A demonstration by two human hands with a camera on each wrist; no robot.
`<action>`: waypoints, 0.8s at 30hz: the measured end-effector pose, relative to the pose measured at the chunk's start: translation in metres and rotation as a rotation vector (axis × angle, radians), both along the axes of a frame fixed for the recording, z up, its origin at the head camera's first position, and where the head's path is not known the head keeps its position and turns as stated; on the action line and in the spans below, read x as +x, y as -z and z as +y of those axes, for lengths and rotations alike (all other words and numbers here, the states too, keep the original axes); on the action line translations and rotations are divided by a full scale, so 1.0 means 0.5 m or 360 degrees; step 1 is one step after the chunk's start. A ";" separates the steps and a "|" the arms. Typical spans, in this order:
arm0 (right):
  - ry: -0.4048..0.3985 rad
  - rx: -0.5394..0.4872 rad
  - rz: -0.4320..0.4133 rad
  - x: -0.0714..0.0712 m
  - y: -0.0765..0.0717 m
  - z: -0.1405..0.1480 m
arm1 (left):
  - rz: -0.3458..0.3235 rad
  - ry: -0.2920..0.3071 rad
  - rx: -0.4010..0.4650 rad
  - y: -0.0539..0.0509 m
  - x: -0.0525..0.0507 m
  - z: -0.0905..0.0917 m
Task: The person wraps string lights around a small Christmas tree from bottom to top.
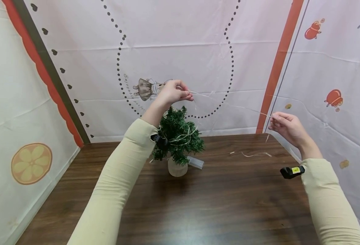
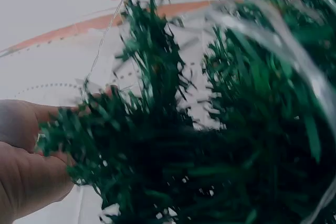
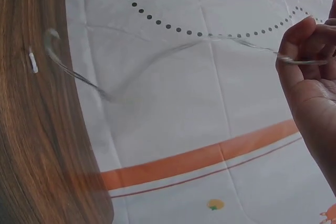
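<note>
A fairy light string (image 1: 235,106), thin and silvery, spans between the two raised hands. My left hand (image 1: 177,92) pinches it just above the small green artificial Christmas tree (image 1: 180,127). Off to the right and lower, my right hand (image 1: 287,127) pinches the string, and a loose end dangles below the fingers. Loops of the string lie around the tree's right side. In the left wrist view, tree branches (image 2: 157,145) cover part of the left fingers. The right wrist view has the string (image 3: 210,39) running into the curled right fingers.
The tree stands on a pale round base (image 1: 177,168) on the brown wooden table (image 1: 229,204). Beside the base lies a clear plastic box (image 1: 196,162). A short loose strand (image 1: 256,154) and a small white piece (image 1: 232,152) lie to the right. Printed cloth (image 1: 180,27) hangs behind.
</note>
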State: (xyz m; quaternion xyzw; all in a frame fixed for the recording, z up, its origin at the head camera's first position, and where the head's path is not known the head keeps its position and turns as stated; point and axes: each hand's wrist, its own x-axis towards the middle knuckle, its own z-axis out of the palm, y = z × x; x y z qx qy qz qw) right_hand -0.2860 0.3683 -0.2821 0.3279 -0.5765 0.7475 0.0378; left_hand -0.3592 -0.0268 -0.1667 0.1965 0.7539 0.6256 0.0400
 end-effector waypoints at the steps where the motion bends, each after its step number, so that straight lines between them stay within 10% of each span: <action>1: 0.0009 -0.0013 0.0003 0.001 0.000 0.003 | 0.0011 -0.0010 -0.0001 0.001 -0.004 -0.003; 24: -0.0070 -0.0134 0.0031 -0.025 -0.072 -0.008 | 0.0161 -0.0129 -0.0173 0.046 -0.066 -0.074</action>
